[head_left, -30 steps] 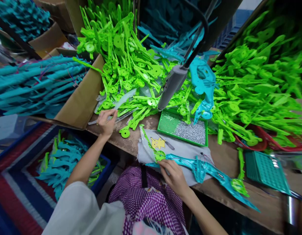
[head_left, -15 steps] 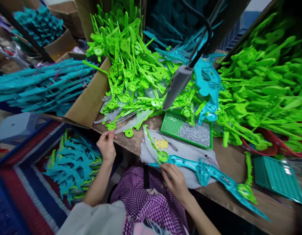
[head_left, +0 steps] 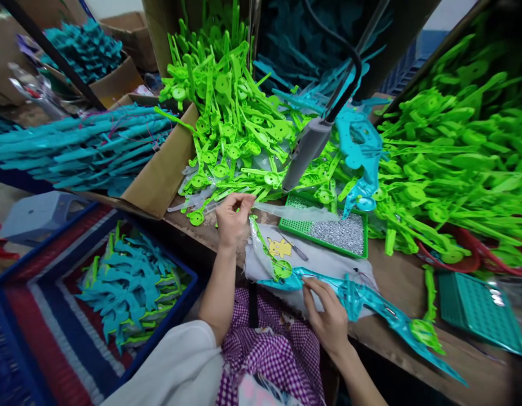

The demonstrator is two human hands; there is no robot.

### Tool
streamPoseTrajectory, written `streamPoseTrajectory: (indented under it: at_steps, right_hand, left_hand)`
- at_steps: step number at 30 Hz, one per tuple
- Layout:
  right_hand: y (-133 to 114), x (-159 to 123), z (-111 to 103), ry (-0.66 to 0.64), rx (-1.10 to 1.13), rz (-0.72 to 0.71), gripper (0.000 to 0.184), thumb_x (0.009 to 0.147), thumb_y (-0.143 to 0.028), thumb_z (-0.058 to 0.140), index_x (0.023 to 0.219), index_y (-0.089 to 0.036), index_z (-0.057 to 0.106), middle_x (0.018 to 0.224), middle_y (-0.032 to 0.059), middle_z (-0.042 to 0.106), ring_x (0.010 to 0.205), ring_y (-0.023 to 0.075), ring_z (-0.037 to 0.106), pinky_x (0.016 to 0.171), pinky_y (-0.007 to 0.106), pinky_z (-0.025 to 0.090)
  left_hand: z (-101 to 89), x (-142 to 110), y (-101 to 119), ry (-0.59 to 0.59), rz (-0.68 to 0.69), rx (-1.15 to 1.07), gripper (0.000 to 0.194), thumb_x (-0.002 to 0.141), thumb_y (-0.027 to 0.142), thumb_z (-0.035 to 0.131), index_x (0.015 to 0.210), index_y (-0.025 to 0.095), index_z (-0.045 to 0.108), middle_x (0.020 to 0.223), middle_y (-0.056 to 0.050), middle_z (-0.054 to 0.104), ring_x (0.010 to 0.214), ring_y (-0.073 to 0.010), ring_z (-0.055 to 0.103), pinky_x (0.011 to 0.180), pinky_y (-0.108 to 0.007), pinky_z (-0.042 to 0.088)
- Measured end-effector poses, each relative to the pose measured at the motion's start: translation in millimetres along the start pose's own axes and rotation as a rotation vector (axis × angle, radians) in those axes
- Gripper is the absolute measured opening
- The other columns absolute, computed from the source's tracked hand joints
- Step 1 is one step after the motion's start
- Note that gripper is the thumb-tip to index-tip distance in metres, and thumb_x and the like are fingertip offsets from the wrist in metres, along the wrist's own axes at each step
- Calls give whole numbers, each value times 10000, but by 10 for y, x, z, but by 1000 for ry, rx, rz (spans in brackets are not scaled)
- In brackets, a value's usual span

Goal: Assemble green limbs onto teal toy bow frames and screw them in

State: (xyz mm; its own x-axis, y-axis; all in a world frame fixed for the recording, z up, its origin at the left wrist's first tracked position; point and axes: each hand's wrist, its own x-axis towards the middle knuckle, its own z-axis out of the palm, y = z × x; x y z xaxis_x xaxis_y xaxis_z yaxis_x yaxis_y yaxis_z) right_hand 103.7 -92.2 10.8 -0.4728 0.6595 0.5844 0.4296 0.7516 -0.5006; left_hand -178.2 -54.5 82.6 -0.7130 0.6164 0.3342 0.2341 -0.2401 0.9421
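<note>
My left hand (head_left: 234,221) is raised over the table, thumb and fingers pinched on one end of a long translucent plastic strip (head_left: 297,212). The strip stretches right, over a green tray (head_left: 286,226) of small metal pieces. My right hand (head_left: 326,313) is at the near edge of a long blue bow-shaped plastic part (head_left: 349,296). Its fingertips are drawn together there; whatever they hold is too small to make out. A green arm (head_left: 282,269) with a round hub and a clear strip lies at the blue part's left end, another green arm (head_left: 424,330) at its right.
A grey electric screwdriver (head_left: 307,152) hangs over the bench. Heaps of green parts (head_left: 227,124) lie behind and to the right. A blue crate (head_left: 193,276) with finished-looking parts stands at lower left. Turquoise trays (head_left: 481,310) are stacked at right.
My left hand has moved right and up from the pile's edge, carrying the translucent strip away from it. My right hand has shifted right along the blue part.
</note>
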Motion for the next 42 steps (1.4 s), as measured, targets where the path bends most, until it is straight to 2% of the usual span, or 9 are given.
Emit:
streamPoseTrajectory:
  at_steps: [5, 8, 11, 15, 20, 25, 29, 35, 42]
  right_hand:
    - [72, 102, -292, 208, -222, 61, 564, 909, -215, 684, 1449, -263, 527, 1188, 139, 672, 1060, 287, 676, 896, 455, 565]
    - [101, 158, -338, 65, -232, 1, 617, 935, -364, 658, 1505, -237, 459, 1227, 166, 668, 1100, 323, 668, 904, 479, 558]
    - [89, 150, -328, -83, -149, -23, 526, 976, -344, 602, 1476, -232, 484, 1038, 109, 741, 886, 249, 719, 755, 365, 578]
    - [14, 93, -355, -127, -85, 3, 540, 979, -289, 600, 1493, -216, 455, 985, 99, 748, 805, 226, 715, 686, 337, 574]
    - [-34, 112, -402, -248, -30, -161, 487, 976, -209, 591, 1453, -226, 493, 975, 87, 763, 779, 204, 713, 706, 348, 569]
    - [59, 138, -363, -218, -86, -129, 459, 977, -251, 597, 1427, -217, 517, 879, 56, 770, 694, 194, 694, 764, 379, 546]
    - [159, 169, -261, -143, -145, -17, 381, 993, -318, 574, 1360, -218, 565, 954, 84, 785, 755, 224, 704, 811, 399, 507]
    - [104, 363, 70, -153, -204, 127, 306, 998, -406, 568, 1199, -193, 655, 1000, 93, 776, 856, 212, 692, 923, 385, 418]
    - [-54, 870, 616, -108, -286, 463, 444, 1000, -539, 473, 1105, -167, 693, 935, 105, 716, 878, 235, 626, 841, 365, 348]
  left_hand:
    - [-149, -425, -11, -254, 5, 112, 372, 847, 577, 703, 711, 234, 747, 677, -44, 696, 625, -179, 623, 637, -327, 504]
    - [-249, -704, -68, -335, -119, 57, 369, 851, 586, 697, 728, 243, 755, 677, -46, 704, 549, -165, 600, 575, -322, 508]
    - [-296, -863, -142, -322, -243, 1, 378, 834, 598, 710, 753, 233, 763, 733, -55, 726, 512, -146, 585, 517, -301, 498]
    - [-297, -903, -250, -339, -354, -59, 408, 767, 624, 763, 730, 218, 768, 699, -49, 709, 502, -135, 568, 494, -283, 482]
    - [-311, -886, -408, -309, -458, -86, 498, 707, 689, 775, 715, 191, 760, 655, -45, 689, 489, -124, 543, 491, -266, 459]
    - [-527, -734, -605, -270, -158, 242, 529, 794, 629, 736, 1128, 218, 749, 990, -101, 734, 905, -237, 692, 829, -362, 554]
    - [-762, -548, -863, -197, 11, 743, 606, 774, 449, 805, 1314, 223, 648, 1318, -160, 634, 1277, -348, 553, 1115, -513, 401]
    - [-848, -495, -1136, -214, -2, 868, 681, 791, 398, 780, 1406, 226, 546, 1308, -158, 666, 1244, -368, 591, 1090, -527, 390]
    - [-765, -564, -1202, -110, 81, 848, 614, 817, 467, 758, 1345, 191, 609, 1226, -168, 711, 1164, -355, 641, 1045, -486, 418]
